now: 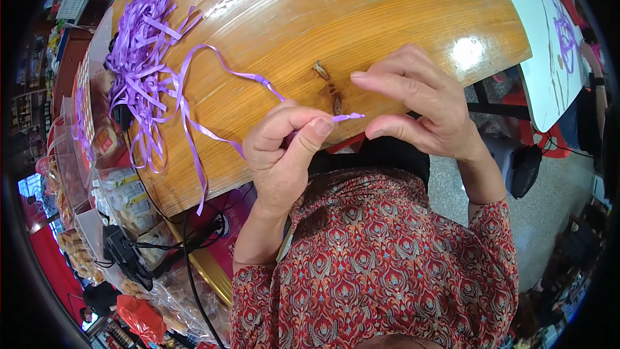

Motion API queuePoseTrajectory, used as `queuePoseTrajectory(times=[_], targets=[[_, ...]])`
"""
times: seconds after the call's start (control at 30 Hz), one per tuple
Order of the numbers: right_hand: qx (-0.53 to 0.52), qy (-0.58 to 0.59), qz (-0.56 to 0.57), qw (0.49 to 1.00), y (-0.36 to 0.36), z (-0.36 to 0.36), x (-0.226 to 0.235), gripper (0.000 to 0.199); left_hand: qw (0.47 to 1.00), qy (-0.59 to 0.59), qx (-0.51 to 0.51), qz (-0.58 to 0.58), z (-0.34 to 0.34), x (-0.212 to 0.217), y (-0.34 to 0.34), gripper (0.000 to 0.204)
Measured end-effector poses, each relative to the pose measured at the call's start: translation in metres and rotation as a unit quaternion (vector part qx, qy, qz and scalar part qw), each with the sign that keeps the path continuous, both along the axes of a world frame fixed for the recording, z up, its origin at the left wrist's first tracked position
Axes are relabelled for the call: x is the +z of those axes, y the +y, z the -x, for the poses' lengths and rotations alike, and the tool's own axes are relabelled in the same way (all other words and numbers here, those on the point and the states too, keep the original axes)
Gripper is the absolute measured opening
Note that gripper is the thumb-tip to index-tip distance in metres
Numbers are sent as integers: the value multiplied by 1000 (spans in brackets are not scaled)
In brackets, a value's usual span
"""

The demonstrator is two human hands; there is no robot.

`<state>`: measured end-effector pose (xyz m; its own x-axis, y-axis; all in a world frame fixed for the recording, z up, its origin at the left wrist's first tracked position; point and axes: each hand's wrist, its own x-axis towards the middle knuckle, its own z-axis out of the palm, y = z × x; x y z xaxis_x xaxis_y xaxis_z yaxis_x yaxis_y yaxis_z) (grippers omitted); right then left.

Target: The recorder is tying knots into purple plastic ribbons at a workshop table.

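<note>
Over the near edge of a wooden table (284, 26), my left hand (284, 148) pinches a purple ribbon (349, 117) between thumb and forefinger. A short twisted, knotted end of it sticks out to the right past the fingertips. More of the ribbon runs from this hand back across the table, with a small knot on one strand, toward a heap of purple ribbon (145, 58) at the left. Just right of the twisted end, my right hand (426, 103) is open, thumb and fingers apart, with nothing between them. The part of the ribbon inside my left palm is hidden.
Left of the table stand packaged goods (126, 197), a black device with cables (123, 249) and a red plastic bag (139, 317). A white marbled table (529, 0) with more purple ribbon (565, 35) is at the right. A dark bag (524, 171) sits below it.
</note>
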<state>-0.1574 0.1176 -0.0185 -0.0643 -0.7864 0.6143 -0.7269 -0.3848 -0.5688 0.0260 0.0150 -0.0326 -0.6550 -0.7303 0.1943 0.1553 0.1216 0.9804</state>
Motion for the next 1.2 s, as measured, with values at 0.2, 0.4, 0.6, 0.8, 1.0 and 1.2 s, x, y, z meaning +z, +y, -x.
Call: queuePoseTrajectory(times=[0.2, 0.4, 0.6, 0.8, 1.0, 1.2], targets=[[30, 26, -6, 999, -5, -10, 0, 39, 1000, -8, -18, -22, 2, 3, 3, 5], [-23, 59, 35, 997, -1, -3, 11, 17, 982, -97, -97, 128, -1, 22, -7, 10], [-128, -172, 86, 973, 22, 48, 18, 8, 953, -140, -54, 262, -20, 30, -39, 16], [-245, -41, 44, 968, 18, 66, 5, 14, 985, -100, -8, 137, -39, 29, -55, 14], [-67, 180, 7, 981, -25, -1, 20, 50, 982, -130, -48, 127, -34, 32, -44, 11], [58, 99, 98, 989, -47, -36, 4, 42, 969, -106, -103, 200, -25, 34, -37, 22]])
